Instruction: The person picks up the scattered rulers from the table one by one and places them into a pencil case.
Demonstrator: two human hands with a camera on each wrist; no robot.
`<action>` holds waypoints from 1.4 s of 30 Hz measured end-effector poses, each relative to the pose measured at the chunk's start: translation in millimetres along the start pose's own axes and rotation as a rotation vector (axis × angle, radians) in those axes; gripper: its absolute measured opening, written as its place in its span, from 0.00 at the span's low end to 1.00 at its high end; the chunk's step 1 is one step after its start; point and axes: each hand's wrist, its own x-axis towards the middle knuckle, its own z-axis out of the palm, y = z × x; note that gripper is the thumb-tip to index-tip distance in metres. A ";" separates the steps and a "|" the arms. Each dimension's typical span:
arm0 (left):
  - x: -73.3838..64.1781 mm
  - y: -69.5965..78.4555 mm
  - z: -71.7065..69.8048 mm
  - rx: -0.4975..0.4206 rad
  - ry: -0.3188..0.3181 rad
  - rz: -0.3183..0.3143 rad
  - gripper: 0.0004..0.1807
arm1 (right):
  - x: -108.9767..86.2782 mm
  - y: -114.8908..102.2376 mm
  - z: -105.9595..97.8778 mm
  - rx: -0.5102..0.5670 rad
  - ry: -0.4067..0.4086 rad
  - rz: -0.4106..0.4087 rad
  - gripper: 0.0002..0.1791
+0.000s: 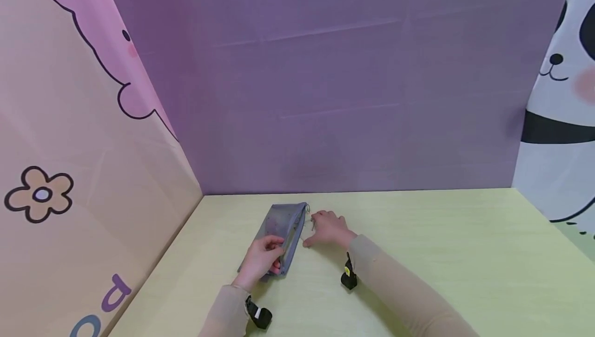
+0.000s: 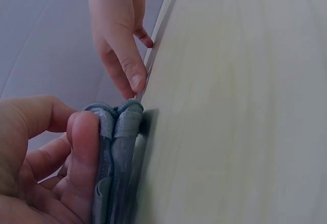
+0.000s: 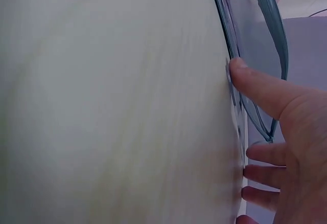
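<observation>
A see-through zip pouch with grey-blue edging lies on the table, its zipped side gaping to the right. My left hand grips the pouch's near part at the opening; in the left wrist view, thumb and fingers pinch its fabric edging. Just right of the pouch, my right hand is spread low over a thin, clear, flat piece. The right thumb reaches that piece's edge beside the pouch, with the other fingers extended at the tabletop. What the clear piece is, I cannot tell.
The pale wooden table runs back to a purple cloth wall. Printed cartoon panels stand at the left and right. Each wrist wears a small black camera, the left one close over the table.
</observation>
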 end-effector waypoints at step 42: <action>6.6 -16.0 7.0 0.024 0.047 -0.020 0.14 | -61.1 74.8 -50.8 0.020 -0.120 -0.016 0.45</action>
